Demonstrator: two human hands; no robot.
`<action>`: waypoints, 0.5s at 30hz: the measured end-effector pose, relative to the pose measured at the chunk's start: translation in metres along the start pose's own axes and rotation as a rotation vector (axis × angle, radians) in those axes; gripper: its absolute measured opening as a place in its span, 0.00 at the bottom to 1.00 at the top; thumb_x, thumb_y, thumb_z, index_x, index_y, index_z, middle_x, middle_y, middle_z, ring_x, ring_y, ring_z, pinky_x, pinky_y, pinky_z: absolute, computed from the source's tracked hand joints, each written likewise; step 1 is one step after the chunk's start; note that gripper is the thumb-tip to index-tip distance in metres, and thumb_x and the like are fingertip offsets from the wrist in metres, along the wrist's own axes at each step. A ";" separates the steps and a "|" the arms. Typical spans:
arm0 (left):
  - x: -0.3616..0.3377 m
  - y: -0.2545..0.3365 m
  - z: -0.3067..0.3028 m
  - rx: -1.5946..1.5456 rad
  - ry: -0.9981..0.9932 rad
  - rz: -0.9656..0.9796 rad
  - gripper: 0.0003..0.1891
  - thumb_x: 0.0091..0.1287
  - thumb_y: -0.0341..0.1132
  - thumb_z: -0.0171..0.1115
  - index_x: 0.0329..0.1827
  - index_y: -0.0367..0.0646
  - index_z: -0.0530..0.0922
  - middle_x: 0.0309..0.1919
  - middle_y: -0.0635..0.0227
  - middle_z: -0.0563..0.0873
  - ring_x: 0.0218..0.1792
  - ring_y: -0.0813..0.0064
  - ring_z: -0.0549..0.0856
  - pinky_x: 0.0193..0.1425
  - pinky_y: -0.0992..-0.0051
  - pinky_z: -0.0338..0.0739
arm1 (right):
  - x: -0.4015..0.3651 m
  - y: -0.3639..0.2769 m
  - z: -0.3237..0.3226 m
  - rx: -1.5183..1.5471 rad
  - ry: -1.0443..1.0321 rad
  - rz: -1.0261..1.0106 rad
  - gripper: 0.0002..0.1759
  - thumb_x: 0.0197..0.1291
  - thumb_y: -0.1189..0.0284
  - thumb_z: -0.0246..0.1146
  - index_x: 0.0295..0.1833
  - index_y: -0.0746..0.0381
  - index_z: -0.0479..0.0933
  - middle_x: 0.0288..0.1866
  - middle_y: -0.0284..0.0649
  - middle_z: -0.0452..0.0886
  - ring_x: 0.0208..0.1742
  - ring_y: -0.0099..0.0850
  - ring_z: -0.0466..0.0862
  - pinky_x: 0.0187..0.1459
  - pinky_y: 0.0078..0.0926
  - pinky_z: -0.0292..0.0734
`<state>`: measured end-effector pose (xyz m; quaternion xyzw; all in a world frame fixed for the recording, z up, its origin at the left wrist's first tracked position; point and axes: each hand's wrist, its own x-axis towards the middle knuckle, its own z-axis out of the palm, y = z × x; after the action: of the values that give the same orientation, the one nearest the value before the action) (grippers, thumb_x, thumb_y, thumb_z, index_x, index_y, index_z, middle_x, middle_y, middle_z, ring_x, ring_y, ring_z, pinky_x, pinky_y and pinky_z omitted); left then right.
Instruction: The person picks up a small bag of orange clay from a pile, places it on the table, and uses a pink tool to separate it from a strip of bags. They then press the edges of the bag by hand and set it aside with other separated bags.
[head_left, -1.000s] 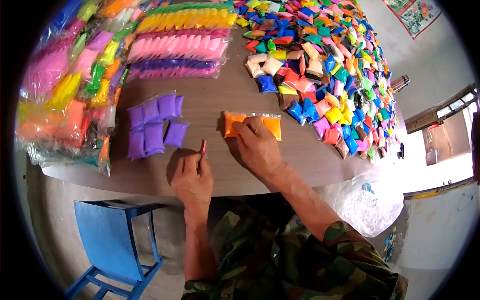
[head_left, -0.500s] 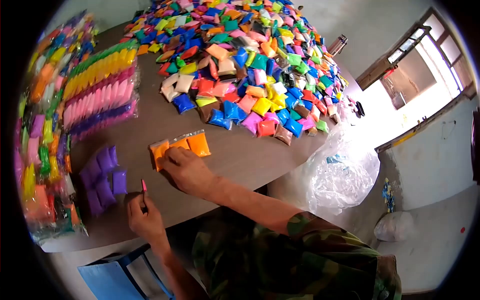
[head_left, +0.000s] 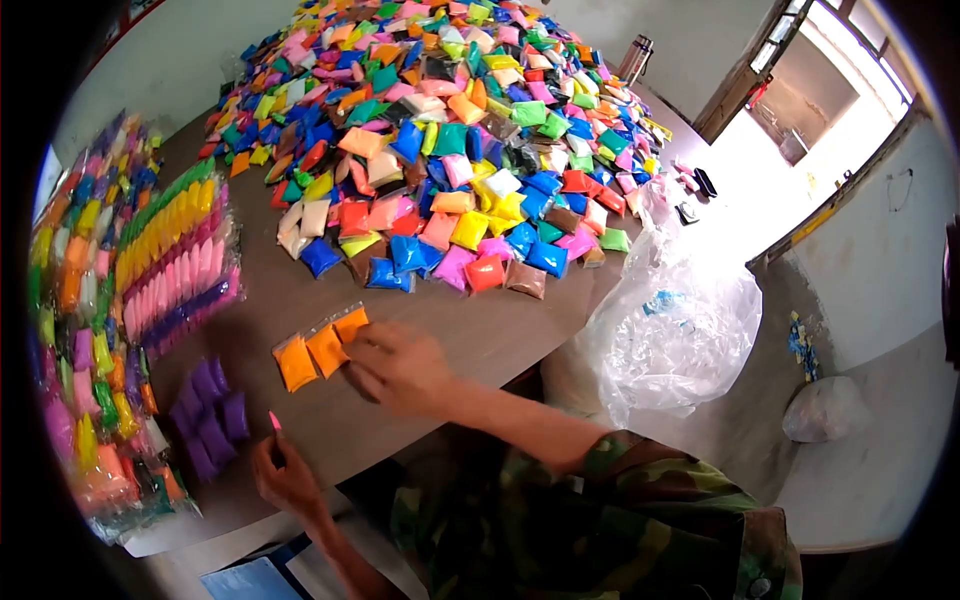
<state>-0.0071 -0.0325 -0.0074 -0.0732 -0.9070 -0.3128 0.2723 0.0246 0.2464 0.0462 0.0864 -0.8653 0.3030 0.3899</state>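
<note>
Left hand (head_left: 283,472) grasping slim pink object (head_left: 275,421), right of purple packets (head_left: 214,438) on desk (head_left: 420,312). Right hand (head_left: 408,368), blurred, beside orange packets (head_left: 326,350); cannot tell its grip.

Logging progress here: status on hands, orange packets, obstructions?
Left hand holding pink item. Right hand by orange packets, contact unclear. Orange packets: three, in a row. No obstruction seen between.

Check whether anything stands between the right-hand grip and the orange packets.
Nothing visible does. The right-hand grip is close beside the orange packets; blur hides whether they touch. The purple packets and mixed pile lie apart, off that path.
</note>
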 end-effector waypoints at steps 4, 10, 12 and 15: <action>-0.001 -0.005 0.003 0.006 -0.027 -0.054 0.07 0.78 0.32 0.70 0.48 0.36 0.88 0.41 0.59 0.92 0.40 0.61 0.90 0.46 0.64 0.85 | 0.013 0.067 -0.098 -0.316 -0.061 0.129 0.10 0.64 0.70 0.72 0.49 0.59 0.89 0.47 0.44 0.88 0.47 0.46 0.89 0.47 0.45 0.85; 0.002 -0.006 0.003 0.051 -0.051 -0.100 0.09 0.80 0.35 0.70 0.48 0.37 0.88 0.40 0.60 0.91 0.39 0.65 0.90 0.44 0.66 0.85 | 0.011 0.198 -0.221 -0.729 0.010 0.484 0.09 0.68 0.66 0.68 0.45 0.55 0.92 0.43 0.42 0.91 0.44 0.47 0.91 0.45 0.45 0.85; 0.002 -0.011 0.005 0.045 -0.055 -0.108 0.10 0.81 0.37 0.70 0.48 0.37 0.87 0.41 0.61 0.91 0.40 0.66 0.90 0.45 0.66 0.85 | 0.013 0.231 -0.240 -0.730 0.007 0.518 0.09 0.68 0.66 0.68 0.45 0.55 0.92 0.43 0.42 0.91 0.44 0.48 0.91 0.45 0.47 0.85; 0.003 -0.014 0.006 0.085 -0.056 -0.081 0.11 0.81 0.36 0.70 0.48 0.35 0.87 0.39 0.60 0.91 0.38 0.67 0.90 0.44 0.66 0.85 | 0.015 0.276 -0.253 -0.678 -0.009 0.507 0.09 0.68 0.67 0.67 0.44 0.54 0.93 0.40 0.45 0.90 0.42 0.48 0.91 0.42 0.48 0.83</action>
<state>-0.0167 -0.0403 -0.0169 -0.0335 -0.9290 -0.2825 0.2367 0.0657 0.6185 0.0608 -0.2610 -0.9115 0.0873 0.3058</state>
